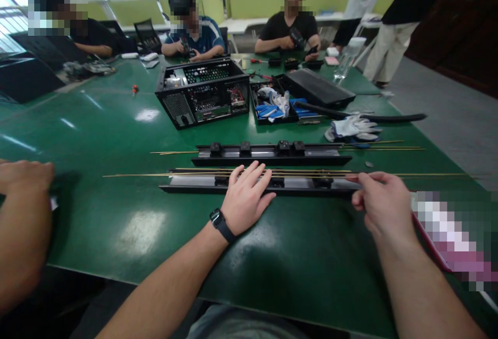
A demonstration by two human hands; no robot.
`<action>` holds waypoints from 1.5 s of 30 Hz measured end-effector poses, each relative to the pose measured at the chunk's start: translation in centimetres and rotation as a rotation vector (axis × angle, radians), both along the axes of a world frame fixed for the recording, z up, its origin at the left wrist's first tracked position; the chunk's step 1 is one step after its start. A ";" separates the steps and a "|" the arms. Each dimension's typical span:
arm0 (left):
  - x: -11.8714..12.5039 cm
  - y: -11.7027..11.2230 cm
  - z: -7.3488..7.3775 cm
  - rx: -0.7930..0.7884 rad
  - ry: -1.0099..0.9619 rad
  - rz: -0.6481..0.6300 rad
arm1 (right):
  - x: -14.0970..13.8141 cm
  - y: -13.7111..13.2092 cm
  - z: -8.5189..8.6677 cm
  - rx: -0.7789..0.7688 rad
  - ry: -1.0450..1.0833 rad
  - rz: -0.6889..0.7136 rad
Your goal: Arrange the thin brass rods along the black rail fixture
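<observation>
A long black rail (187,187) lies across the green table (128,225) in front of me, with thin brass rods (140,174) resting along it. My left hand (247,199), a dark watch on its wrist, lies flat with fingers spread on the rail's middle. My right hand (379,201) pinches the right end of a brass rod at the rail's right end. A second black rail (268,155) with small black clips lies just beyond, with more rods (383,147) beside it.
An open black computer case (202,93) and a black tray of blue and white parts (274,106) stand further back. White gloves (352,127) and a black hose (389,118) lie at right. Another person's arm (21,209) rests at left; three people sit opposite.
</observation>
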State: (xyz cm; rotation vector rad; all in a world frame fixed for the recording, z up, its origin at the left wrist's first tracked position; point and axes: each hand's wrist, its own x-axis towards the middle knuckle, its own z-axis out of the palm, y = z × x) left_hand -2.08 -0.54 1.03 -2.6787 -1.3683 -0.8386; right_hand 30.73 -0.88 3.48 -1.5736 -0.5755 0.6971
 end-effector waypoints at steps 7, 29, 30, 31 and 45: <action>0.2 -0.2 0.1 -0.003 0.000 -0.008 | 0.5 0.2 0.2 0.019 -0.010 -0.134; 0.1 -0.1 -0.1 0.004 0.011 -0.009 | -0.7 -0.3 -1.9 0.105 0.022 0.000; 0.1 -0.1 -0.1 0.005 0.012 -0.009 | -0.5 -0.2 -1.9 0.111 0.021 -0.036; 0.1 -0.1 -0.1 0.006 0.012 -0.009 | -0.4 -0.1 -1.8 0.115 0.027 -0.049; 0.5 -0.7 0.1 0.004 0.028 0.018 | -0.9 -0.1 -1.5 0.103 0.033 0.001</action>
